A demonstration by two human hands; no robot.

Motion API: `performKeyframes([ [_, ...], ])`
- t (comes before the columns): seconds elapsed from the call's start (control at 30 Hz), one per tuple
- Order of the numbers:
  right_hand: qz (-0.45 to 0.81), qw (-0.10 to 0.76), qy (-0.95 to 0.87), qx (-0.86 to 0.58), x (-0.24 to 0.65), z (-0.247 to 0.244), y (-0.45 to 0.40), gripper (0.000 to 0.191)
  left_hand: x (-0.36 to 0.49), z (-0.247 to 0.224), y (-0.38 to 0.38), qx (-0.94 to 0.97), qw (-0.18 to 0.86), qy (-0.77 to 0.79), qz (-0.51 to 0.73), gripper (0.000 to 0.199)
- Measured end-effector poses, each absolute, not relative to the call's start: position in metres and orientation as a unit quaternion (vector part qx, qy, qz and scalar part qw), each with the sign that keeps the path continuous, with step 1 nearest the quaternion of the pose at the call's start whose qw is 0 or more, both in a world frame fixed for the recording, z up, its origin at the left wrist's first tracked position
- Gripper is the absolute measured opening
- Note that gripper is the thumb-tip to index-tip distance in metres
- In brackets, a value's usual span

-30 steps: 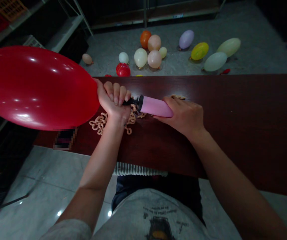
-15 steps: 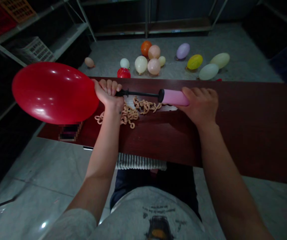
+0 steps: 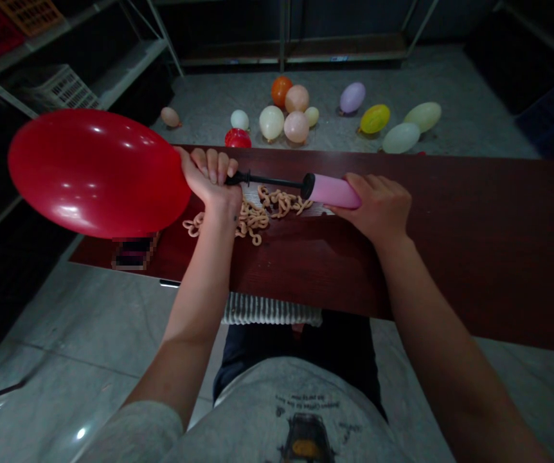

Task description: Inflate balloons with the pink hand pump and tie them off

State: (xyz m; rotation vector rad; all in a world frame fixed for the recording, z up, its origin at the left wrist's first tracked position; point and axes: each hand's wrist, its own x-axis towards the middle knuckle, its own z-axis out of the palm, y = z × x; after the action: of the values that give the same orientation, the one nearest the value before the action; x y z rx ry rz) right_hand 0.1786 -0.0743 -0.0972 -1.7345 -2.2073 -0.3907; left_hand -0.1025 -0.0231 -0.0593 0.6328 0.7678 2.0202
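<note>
A large, swollen red balloon points away to the left, its neck end at my left hand. The fingers of that hand are closed around the black end of a balloon pump, by the balloon's neck; the neck itself is hidden in the hand. My right hand is wrapped round the far end of the pump's pink barrel. Between the hands a thin black rod shows, held level above the table. Below it lies a heap of curly beige uninflated balloons, partly behind my left wrist.
The dark red table spans the view. A pixelated flat object lies near its left front edge. Beyond it, several inflated balloons rest on the floor. Metal shelves with plastic baskets stand left and behind.
My right hand and the pink barrel have shifted slightly left, toward my left hand, so a little less rod shows. The red balloon reaches farther left and looks slightly larger.
</note>
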Motion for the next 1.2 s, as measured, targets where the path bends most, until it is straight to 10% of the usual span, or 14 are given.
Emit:
performKeyframes([
  [1.2, -0.157, 0.165, -0.778, -0.586, 0.168, -0.091, -0.076, 0.067, -0.087, -0.054, -0.033, 0.28, 0.431, 0.351, 0.783, 0.071],
])
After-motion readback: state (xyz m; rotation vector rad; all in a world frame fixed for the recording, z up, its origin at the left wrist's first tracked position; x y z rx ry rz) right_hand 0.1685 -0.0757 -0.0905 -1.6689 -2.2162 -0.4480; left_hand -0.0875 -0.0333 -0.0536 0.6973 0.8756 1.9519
